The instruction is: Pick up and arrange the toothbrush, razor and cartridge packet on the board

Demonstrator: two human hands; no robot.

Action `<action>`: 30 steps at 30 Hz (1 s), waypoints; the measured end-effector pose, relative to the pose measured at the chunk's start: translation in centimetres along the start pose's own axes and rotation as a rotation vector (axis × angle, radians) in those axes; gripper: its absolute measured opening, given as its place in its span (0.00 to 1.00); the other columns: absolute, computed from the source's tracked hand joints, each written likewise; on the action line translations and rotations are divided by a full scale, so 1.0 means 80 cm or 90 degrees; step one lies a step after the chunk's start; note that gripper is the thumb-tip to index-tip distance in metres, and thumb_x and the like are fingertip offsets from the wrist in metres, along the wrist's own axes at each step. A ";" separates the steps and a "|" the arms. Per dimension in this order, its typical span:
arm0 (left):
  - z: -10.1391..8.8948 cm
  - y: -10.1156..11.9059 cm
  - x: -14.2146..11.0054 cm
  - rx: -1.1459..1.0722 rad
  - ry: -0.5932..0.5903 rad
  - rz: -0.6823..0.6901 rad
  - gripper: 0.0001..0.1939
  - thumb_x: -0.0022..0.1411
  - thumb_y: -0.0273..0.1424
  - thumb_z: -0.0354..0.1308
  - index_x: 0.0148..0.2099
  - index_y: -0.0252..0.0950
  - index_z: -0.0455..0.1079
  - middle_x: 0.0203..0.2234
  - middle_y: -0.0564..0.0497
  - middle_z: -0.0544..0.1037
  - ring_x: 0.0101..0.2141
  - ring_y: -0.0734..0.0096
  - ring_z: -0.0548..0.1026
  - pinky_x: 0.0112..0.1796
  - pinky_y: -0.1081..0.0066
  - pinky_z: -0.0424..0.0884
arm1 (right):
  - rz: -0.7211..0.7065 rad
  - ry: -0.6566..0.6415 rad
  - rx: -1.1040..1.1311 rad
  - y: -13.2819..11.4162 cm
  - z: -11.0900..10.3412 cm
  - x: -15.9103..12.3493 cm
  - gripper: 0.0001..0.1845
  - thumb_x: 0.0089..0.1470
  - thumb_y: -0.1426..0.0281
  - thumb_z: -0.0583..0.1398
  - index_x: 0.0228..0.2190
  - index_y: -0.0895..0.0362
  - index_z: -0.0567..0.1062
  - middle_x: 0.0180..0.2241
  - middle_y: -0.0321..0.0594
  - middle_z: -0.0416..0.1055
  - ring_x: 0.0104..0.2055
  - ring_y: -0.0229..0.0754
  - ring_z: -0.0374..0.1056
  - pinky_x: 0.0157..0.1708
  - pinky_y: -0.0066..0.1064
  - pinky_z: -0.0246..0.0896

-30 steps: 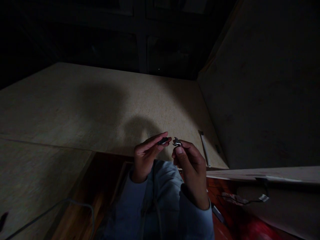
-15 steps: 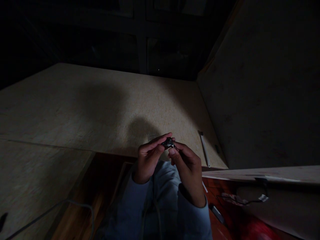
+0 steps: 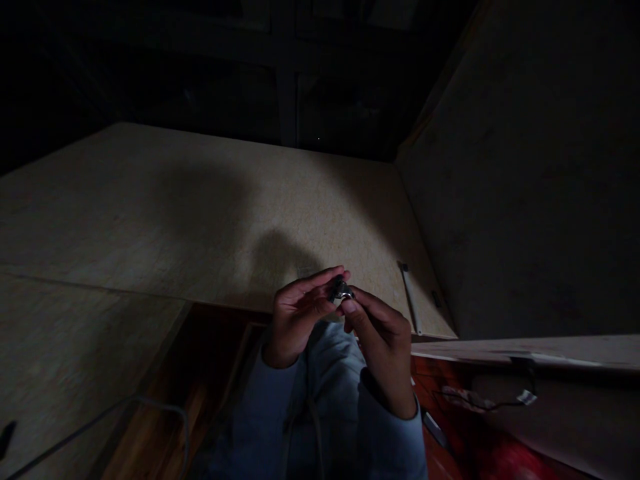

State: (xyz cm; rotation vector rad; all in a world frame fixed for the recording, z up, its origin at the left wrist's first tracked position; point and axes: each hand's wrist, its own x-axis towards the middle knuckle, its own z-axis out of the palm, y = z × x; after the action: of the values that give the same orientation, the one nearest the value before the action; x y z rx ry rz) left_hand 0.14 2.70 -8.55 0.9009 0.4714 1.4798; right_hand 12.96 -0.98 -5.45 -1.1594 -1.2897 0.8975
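Note:
Between my fingertips is a small shiny object (image 3: 342, 291), dark with a silvery curved part; its kind is too small and dim to make out. My left hand (image 3: 299, 315) pinches it from the left, fingers stretched along its far side and thumb on the near side. From the right, my right hand (image 3: 379, 333) grips its silvery part between thumb and index finger. Both hands are above the near edge of the pale table (image 3: 280, 193), over my lap. A faint clear flat piece (image 3: 306, 272) lies on the table behind my left fingers.
A slim white stick with a dark tip (image 3: 411, 297) and a small dark piece (image 3: 437, 299) lie on the table's right side. An upright panel (image 3: 525, 200) borders that side. A grey cable (image 3: 125, 401) runs at lower left. A black cord (image 3: 500, 404) hangs at lower right.
The small shiny object has turned between my fingers, so more of its silvery curved part shows. My right hand has shifted slightly right, and my left thumb has moved lower.

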 end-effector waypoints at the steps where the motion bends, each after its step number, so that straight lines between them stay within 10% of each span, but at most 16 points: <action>1: 0.000 0.000 0.000 0.000 -0.002 0.003 0.18 0.56 0.30 0.71 0.50 0.45 0.80 0.51 0.47 0.82 0.51 0.58 0.80 0.50 0.65 0.78 | -0.006 -0.003 -0.004 -0.001 -0.001 0.000 0.12 0.61 0.66 0.63 0.45 0.49 0.83 0.30 0.35 0.78 0.26 0.35 0.68 0.27 0.27 0.65; 30: 0.006 0.027 0.000 0.135 0.009 -0.068 0.18 0.53 0.28 0.73 0.47 0.43 0.82 0.46 0.46 0.83 0.45 0.60 0.83 0.46 0.69 0.81 | -0.059 -0.075 -0.031 0.003 -0.016 0.003 0.14 0.62 0.70 0.62 0.47 0.46 0.82 0.33 0.36 0.79 0.32 0.37 0.71 0.32 0.29 0.65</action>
State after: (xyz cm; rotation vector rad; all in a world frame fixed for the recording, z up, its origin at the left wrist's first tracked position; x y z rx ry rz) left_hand -0.91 2.31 -6.61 1.0162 0.6860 1.3569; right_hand 14.28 -0.86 -5.55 -1.0891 -1.4554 0.8810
